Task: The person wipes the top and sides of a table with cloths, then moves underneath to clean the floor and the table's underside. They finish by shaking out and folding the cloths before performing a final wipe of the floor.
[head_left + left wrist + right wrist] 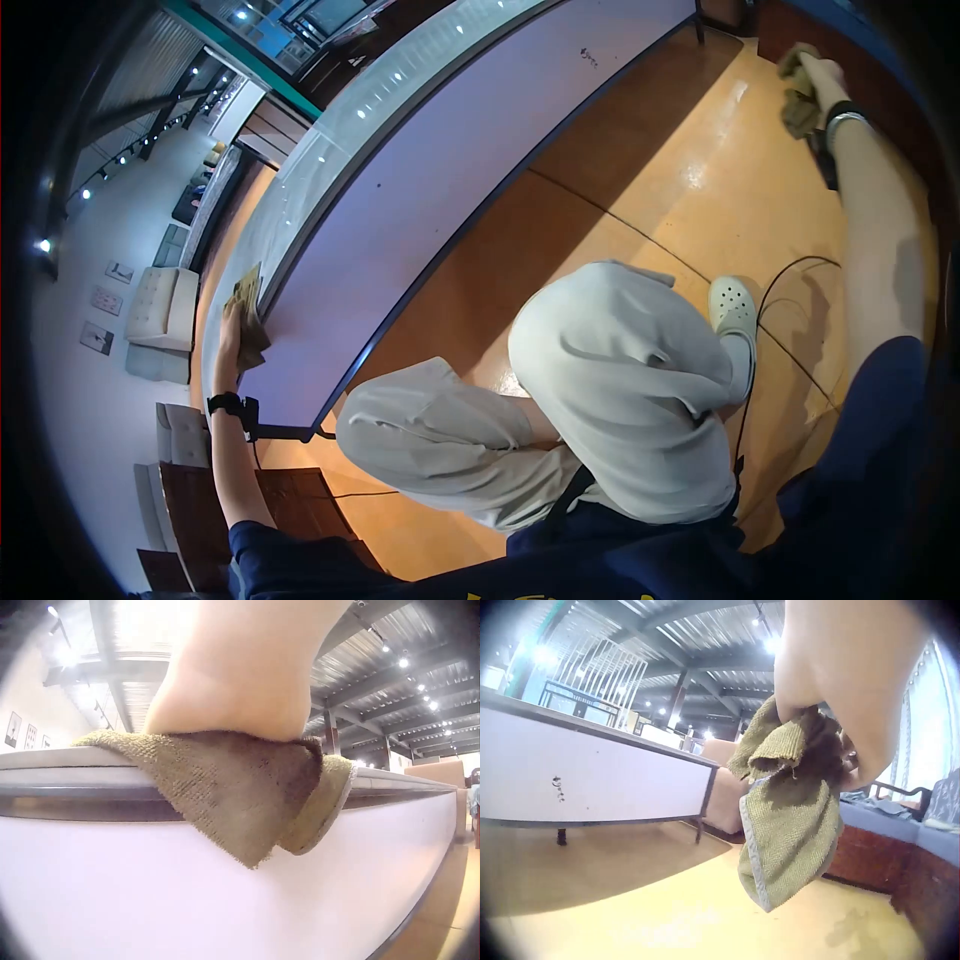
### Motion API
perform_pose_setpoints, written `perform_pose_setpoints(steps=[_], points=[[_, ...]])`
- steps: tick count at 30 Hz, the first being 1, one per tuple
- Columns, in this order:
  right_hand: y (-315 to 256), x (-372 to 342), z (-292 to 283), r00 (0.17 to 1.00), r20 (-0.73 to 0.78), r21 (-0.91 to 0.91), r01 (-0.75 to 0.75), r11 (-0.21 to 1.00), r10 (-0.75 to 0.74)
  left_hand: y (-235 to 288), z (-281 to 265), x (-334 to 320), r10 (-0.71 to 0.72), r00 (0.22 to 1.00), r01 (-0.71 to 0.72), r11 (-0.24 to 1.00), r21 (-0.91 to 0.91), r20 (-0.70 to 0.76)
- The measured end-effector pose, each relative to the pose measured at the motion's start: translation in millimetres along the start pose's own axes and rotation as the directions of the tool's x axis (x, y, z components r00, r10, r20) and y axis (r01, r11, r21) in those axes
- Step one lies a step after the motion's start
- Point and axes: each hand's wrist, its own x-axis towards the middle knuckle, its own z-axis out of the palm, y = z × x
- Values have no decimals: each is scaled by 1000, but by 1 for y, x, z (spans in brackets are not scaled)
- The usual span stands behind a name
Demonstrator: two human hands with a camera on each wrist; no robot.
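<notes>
Left cloth [252,335] on desk [400,190], right cloth [798,112] above floor [690,170]

Head view: rests left grip [229,325] on left cloth; clenches right cloth in right grip [822,80].
Left wrist view: drapes over desk edge; can't tell if fingers curl.
Right wrist view: grasps bunched cloth, with pale-trimmed corner dangling.

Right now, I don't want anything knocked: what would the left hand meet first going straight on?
Past its olive cloth, the left hand seems to have a free way over the pale tabletop, though depth is unclear.
</notes>
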Motion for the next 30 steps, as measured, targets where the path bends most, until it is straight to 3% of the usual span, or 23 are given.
perform_pose_setpoints(steps=[1, 2, 3, 4, 6, 10, 11, 12, 14, 16, 17, 18, 20, 21, 22, 24, 27, 28, 30], points=[[-7, -41, 24, 993, 115, 116, -42, 992, 29, 30, 12, -13, 7, 1000, -7, 1000, 10, 2], [3, -44, 47, 985, 151, 191, 52, 980, -82, 84, 33, -44, -106, 989, 115, 989, -88, 101], [17, -10, 86, 993, 48, 259, 93, 961, -109, 124, 54, -66, -210, 956, 247, 954, -172, 205], [1, -45, 104, 981, 189, 442, -121, 889, 40, 144, 74, -69, -215, 957, 248, 954, -166, 195], [-6, -41, 155, 965, 260, 530, -155, 834, 14, 183, 110, -55, -80, 994, 90, 988, -129, 80], [-1, -35, 233, 918, 390, 612, -199, 765, -73, 225, 175, -3, 53, 975, -18, 987, -161, 216], [3, -34, 248, 901, 425, 625, -220, 749, -90, 243, 196, 5, 178, 966, -169, 984, -61, 186], [8, -29, 263, 883, 459, 636, -247, 731, -101, 268, 218, 10, 307, 936, -318, 947, 39, 174], [23, -16, 289, 849, 514, 653, -293, 698, -124, 321, 258, 27, 398, 869, -466, 857, 219, 295], [42, -3, 317, 816, 562, 656, -339, 675, -135, 370, 299, 37, 483, 796, -603, 684, 412, 364], [52, 0, 329, 801, 583, 652, -361, 667, -135, 381, 314, 38, 593, 726, -678, 534, 505, 349], [60, 3, 339, 787, 601, 650, -379, 659, -139, 382, 323, 38, 590, 733, -671, 540, 508, 340], [97, 17, 362, 746, 651, 640, -441, 629, -139, 374, 323, 27, 625, 769, -521, 495, 696, 131], [118, 26, 380, 696, 691, 655, -489, 575, -196, 363, 318, 20, 697, 709, -563, 469, 680, 106], [84, -15, 360, 784, 616, 612, -419, 671, -71, 356, 309, 23, 736, 665, -592, 418, 689, 125], [91, 3, 373, 790, 610, 559, -378, 738, -58, 346, 298, 18, 733, 655, -645, 419, 639, 181], [62, 47, 384, 867, 498, 589, -317, 743, -25, 346, 292, 4, 688, 668, -664, 378, 645, 285], [49, 60, 381, 867, 490, 616, -270, 740, -92, 346, 290, 0, 685, 676, -658, 396, 640, 271], [14, 80, 376, 906, 423, 556, -277, 784, 20, 346, 290, -5, 689, 653, -690, 369, 623, 315]])
